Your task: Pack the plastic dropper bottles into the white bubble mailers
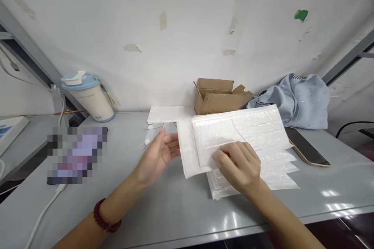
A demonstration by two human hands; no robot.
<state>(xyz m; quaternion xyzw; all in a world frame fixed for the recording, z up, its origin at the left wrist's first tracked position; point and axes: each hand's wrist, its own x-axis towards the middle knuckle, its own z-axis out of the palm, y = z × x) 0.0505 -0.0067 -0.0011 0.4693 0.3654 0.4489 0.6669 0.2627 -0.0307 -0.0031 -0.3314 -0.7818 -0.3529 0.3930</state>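
Note:
White bubble mailers [263, 124] lie in an uneven stack over the grey desk, their right ends fanned out. The top one has its plain flap [187, 151] toward the left, raised a little off the desk. My right hand [239, 163] rests on this top mailer with curled fingers, closed against its bubbly surface; the fingertips are hidden. At the flap's left edge is my left hand [157, 153], thumb up and fingers stretched out. Its fingertips reach the edge and partly pass out of sight behind it.
Behind the mailers are white card pieces [166, 114], small tags with strings [149, 134] and an open cardboard box [217, 101]. A phone [306, 146] and blue cloth bag [304, 101] lie right. Leftward are a tumbler [90, 99], a pixelated device [82, 155] and a white cable [43, 214].

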